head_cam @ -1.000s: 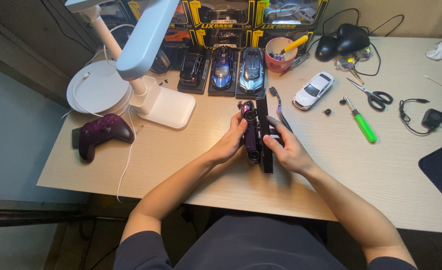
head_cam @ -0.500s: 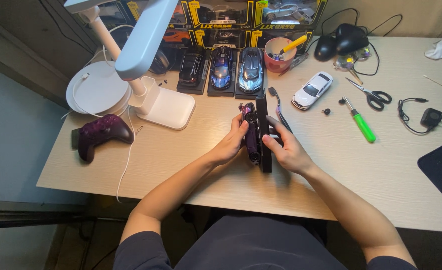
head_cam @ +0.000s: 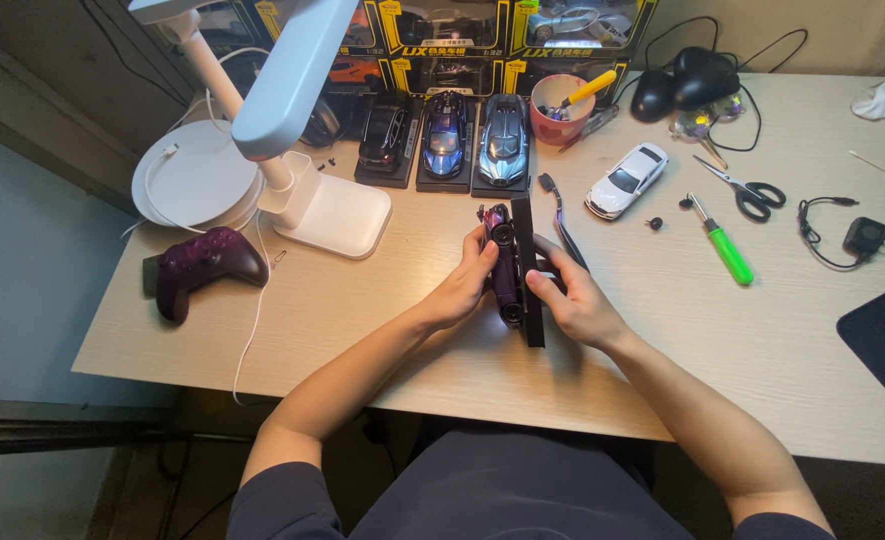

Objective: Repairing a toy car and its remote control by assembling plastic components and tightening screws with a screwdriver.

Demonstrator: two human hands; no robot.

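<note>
Purple model car (head_cam: 503, 268) on black base (head_cam: 530, 272), gripped between both hands above the desk (head_cam: 382, 300).
Left hand (head_cam: 459, 288) clasped the car, right hand (head_cam: 572, 303) the base; their long axis ran away from the person.

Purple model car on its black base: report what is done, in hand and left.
Done: three model cars stand on bases in a row. In hand: left hand and right hand hold the purple model car on edge against its black base. Left: the white car lies without a base; the green screwdriver lies unused.
</note>
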